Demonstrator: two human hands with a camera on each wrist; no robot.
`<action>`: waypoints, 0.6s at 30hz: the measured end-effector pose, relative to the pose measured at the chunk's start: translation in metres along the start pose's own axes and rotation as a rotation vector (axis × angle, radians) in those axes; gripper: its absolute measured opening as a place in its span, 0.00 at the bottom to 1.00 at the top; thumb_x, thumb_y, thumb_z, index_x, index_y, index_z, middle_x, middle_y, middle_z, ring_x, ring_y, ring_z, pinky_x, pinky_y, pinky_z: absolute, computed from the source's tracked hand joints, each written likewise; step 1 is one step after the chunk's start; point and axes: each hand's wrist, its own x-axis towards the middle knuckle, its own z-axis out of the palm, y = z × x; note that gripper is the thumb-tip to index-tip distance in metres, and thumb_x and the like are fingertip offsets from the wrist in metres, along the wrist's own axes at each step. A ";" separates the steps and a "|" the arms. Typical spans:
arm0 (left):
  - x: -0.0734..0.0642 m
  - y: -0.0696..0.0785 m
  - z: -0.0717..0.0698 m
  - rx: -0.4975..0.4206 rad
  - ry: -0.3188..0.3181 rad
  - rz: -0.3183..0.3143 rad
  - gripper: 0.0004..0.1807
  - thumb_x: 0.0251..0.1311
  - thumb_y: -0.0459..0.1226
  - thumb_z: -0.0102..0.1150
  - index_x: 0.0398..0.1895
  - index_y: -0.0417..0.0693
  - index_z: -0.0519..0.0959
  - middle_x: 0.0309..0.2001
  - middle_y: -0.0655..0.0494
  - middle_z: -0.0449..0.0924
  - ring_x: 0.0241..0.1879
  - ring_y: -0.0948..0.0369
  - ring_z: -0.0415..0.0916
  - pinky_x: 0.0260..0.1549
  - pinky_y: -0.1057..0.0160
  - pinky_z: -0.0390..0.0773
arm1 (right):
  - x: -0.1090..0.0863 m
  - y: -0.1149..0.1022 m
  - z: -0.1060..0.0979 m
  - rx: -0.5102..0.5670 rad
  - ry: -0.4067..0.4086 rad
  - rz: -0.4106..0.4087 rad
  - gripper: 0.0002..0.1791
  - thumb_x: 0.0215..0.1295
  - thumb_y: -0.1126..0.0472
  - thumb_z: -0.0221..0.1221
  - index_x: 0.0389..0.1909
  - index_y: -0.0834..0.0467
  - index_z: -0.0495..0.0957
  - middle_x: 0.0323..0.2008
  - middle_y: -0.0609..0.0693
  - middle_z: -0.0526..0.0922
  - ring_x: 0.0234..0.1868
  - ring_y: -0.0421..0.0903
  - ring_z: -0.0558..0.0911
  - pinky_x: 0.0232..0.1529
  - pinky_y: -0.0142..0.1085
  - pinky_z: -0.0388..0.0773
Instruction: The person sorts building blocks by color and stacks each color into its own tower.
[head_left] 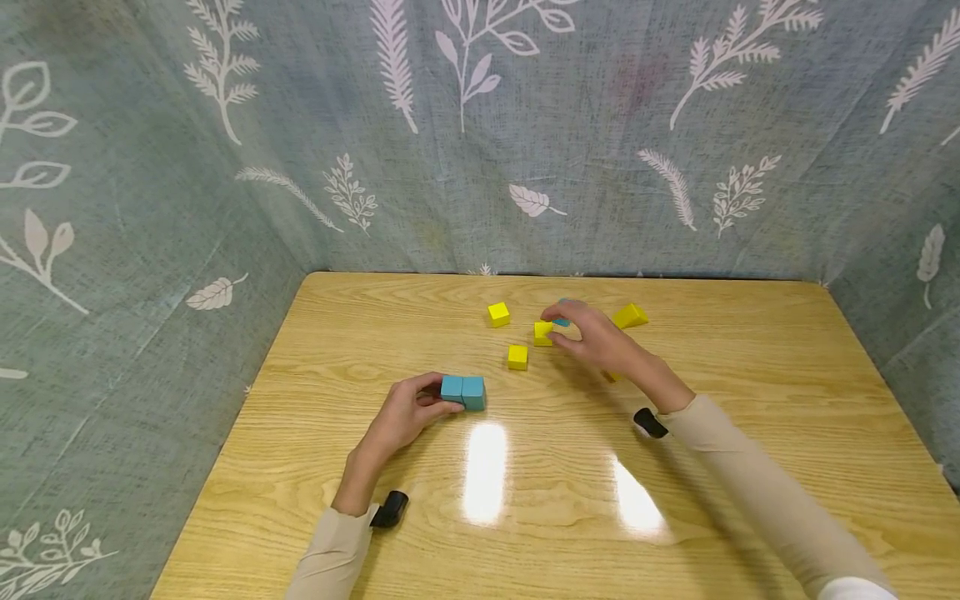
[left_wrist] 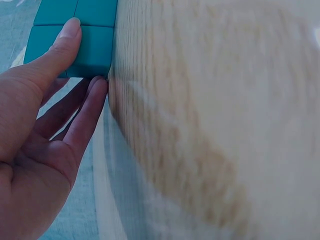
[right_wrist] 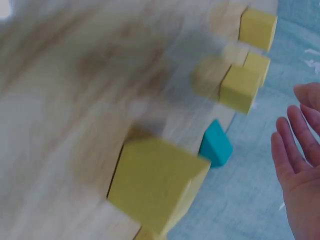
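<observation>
My left hand grips a group of teal cubes on the table. The left wrist view shows the teal cubes two wide and two high, with the thumb across one face and fingertips at the lower edge. My right hand hovers over the yellow cubes, thumb and fingers spread apart around a yellow cube in the head view. In the right wrist view, that hand holds nothing and appears apart from the blocks. A teal triangular block is partly hidden behind its fingers in the head view.
Two more yellow cubes, one farther back and one nearer, lie left of my right hand. A yellow wedge-like block sits beyond the right wrist. Another yellow block is mostly hidden under the forearm. Patterned curtains border the table.
</observation>
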 end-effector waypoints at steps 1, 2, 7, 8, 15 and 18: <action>0.000 0.000 0.000 -0.001 -0.001 -0.002 0.19 0.61 0.32 0.71 0.54 0.38 0.82 0.48 0.46 0.84 0.49 0.50 0.85 0.48 0.63 0.85 | 0.001 0.003 -0.002 -0.012 -0.001 0.003 0.16 0.71 0.69 0.64 0.57 0.67 0.78 0.53 0.63 0.82 0.56 0.60 0.80 0.57 0.56 0.79; 0.000 -0.001 -0.001 -0.002 -0.002 -0.003 0.19 0.61 0.32 0.71 0.54 0.38 0.82 0.48 0.46 0.84 0.49 0.51 0.85 0.48 0.63 0.85 | 0.002 0.005 -0.004 -0.018 -0.002 0.003 0.16 0.71 0.70 0.64 0.57 0.68 0.78 0.53 0.64 0.82 0.56 0.61 0.80 0.57 0.56 0.79; 0.002 0.000 -0.001 0.001 -0.003 -0.015 0.19 0.60 0.32 0.72 0.55 0.40 0.82 0.48 0.48 0.84 0.49 0.52 0.85 0.48 0.64 0.85 | 0.006 0.014 -0.012 -0.054 -0.014 0.011 0.18 0.69 0.72 0.64 0.58 0.69 0.77 0.54 0.66 0.81 0.56 0.62 0.79 0.58 0.57 0.78; 0.002 0.000 -0.001 0.002 -0.003 -0.016 0.19 0.60 0.32 0.72 0.55 0.40 0.82 0.48 0.48 0.84 0.49 0.52 0.85 0.48 0.65 0.85 | 0.007 0.016 -0.013 -0.053 -0.018 0.013 0.18 0.68 0.73 0.64 0.58 0.70 0.76 0.54 0.67 0.80 0.57 0.63 0.79 0.57 0.57 0.78; 0.001 0.000 -0.001 0.005 -0.006 -0.020 0.19 0.61 0.33 0.72 0.55 0.40 0.82 0.48 0.48 0.84 0.49 0.52 0.85 0.47 0.65 0.85 | 0.012 0.022 -0.018 -0.104 -0.068 0.044 0.21 0.68 0.74 0.64 0.60 0.71 0.74 0.56 0.68 0.77 0.57 0.64 0.77 0.57 0.56 0.77; 0.001 0.000 -0.001 0.007 -0.005 -0.019 0.20 0.60 0.33 0.72 0.55 0.40 0.82 0.48 0.48 0.84 0.50 0.52 0.85 0.48 0.64 0.85 | 0.014 0.024 -0.018 -0.126 -0.096 0.077 0.23 0.68 0.75 0.63 0.62 0.71 0.73 0.57 0.67 0.76 0.57 0.64 0.76 0.56 0.55 0.77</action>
